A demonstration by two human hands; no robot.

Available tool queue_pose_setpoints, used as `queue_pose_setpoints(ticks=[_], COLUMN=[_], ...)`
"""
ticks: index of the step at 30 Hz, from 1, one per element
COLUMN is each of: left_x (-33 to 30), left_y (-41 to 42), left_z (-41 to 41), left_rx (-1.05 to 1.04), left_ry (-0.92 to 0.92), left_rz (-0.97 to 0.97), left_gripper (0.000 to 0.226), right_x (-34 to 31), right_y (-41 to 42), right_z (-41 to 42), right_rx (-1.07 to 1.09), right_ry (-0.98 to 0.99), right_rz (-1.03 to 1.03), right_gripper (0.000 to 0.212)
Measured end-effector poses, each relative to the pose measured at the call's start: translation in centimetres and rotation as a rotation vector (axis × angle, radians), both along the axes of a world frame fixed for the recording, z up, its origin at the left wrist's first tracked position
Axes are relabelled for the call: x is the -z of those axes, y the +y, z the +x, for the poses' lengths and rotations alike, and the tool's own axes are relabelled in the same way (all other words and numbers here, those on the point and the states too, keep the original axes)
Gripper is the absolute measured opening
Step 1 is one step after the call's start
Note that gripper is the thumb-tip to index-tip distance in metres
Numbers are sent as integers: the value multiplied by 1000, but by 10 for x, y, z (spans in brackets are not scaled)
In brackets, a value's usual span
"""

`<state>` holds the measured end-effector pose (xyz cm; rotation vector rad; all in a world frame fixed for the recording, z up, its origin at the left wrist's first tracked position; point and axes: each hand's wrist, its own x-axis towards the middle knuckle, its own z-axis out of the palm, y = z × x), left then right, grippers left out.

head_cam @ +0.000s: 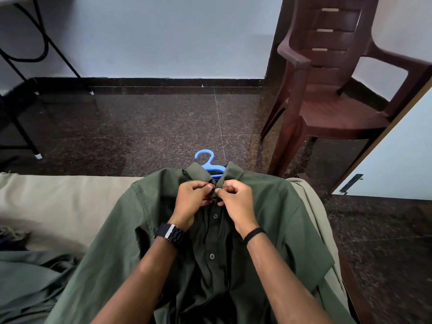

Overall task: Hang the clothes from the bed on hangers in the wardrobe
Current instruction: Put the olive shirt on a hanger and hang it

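We are in a bedroom of a home: a bed [58, 202] with a beige sheet fills the foreground, clothes lie on it, a brown plastic chair [332, 90] stands on the dark speckled stone floor [163, 127], and a pale painted wall [163, 36] rises behind.

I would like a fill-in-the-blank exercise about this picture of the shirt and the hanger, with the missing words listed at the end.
1. The hook of the plastic hanger that sticks out of the collar is ____ in colour.
2. Both the left hand and the right hand pinch the dark green button-up shirt just below its ____.
3. The black watch sits on the ____ wrist.
4. The brown plastic chair stands on the ____.

Missing words: blue; collar; left; floor
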<state>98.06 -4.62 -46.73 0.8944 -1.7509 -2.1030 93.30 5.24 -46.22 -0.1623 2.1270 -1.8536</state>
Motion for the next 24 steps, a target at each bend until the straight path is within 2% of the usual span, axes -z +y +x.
queue_pose_setpoints(ticks=[4, 8, 17, 21, 24], left_x=[-2, -3, -5, -2, 1], left_y=[0, 1, -1, -1, 1], left_z=[-2, -2, -4, -7, -8], left_rx=[-1, 8, 20, -33, -42], left_ry=[-18, -19, -26, -40, -51], left_rz=[3, -10, -70, -137, -180], left_gripper=[17, 18, 23, 12, 10], right_x=[1, 0, 1, 1, 3], right_y=[-1, -2, -8, -6, -3], right_z=[3, 4, 5, -1, -6], right_rx=[-15, -13, 21, -17, -24], right_ry=[235, 337, 316, 188, 123], right_rz=[227, 294, 255, 152, 90], right_gripper=[15, 7, 6, 17, 15])
